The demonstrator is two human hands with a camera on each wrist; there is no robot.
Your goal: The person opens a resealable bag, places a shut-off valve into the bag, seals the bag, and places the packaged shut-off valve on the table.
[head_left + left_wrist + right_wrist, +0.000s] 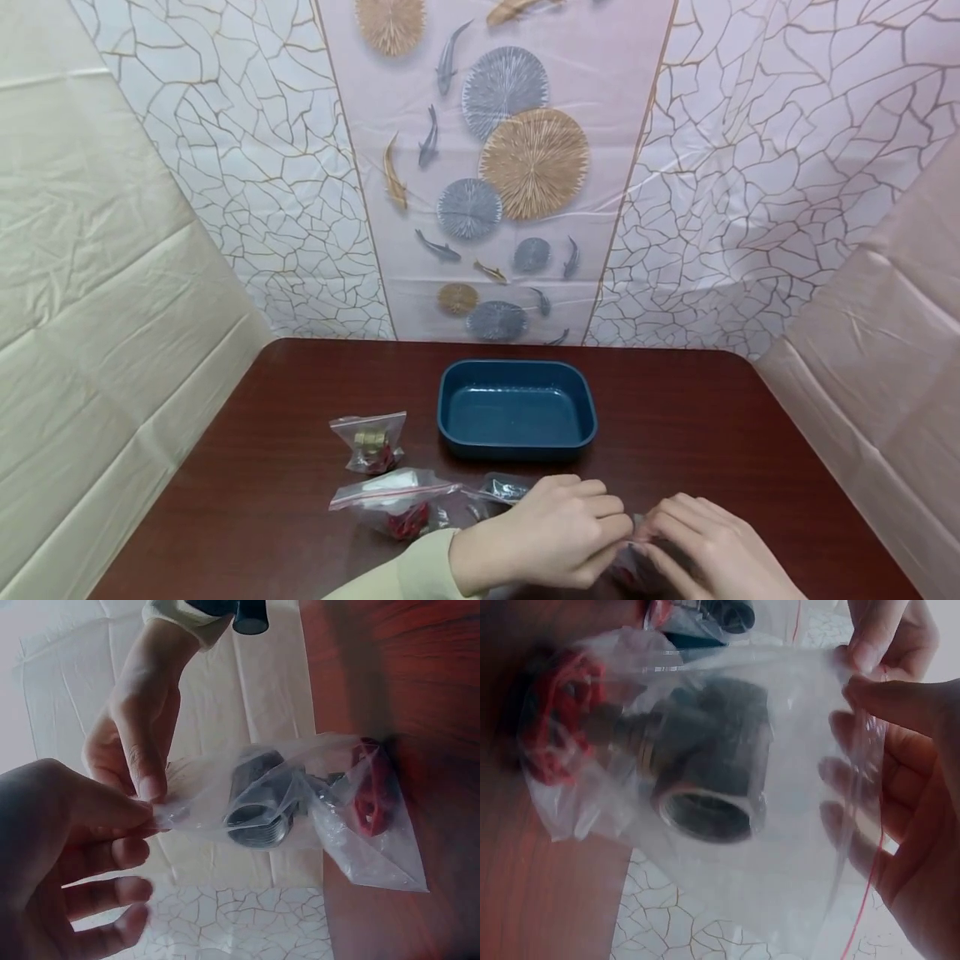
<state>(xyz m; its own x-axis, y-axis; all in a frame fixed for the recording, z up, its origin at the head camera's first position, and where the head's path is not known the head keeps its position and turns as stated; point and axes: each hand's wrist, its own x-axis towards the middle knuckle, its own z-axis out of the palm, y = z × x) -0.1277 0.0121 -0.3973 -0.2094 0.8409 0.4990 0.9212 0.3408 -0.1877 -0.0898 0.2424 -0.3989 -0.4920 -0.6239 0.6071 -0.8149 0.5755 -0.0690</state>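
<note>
Between my hands stands a clear zip bag (795,847) with a red seal line. Inside it is a gate valve (712,750) with a dark metal threaded body and a red handwheel (371,787), which is lowest, at the brown table. My left hand (558,533) pinches the bag's top edge between thumb and forefinger, its other fingers loosely bent. Close beside it, my right hand (708,542) pinches the same edge with thumb and forefinger. In the head view the hands cover most of this bag.
A blue rectangular tray (517,451) stands at the table's back middle. To its left lies a bagged brass valve (371,442). Nearer are a bag with a red-handled piece (408,521) and a bag with a dark piece (506,487), close to my left forearm.
</note>
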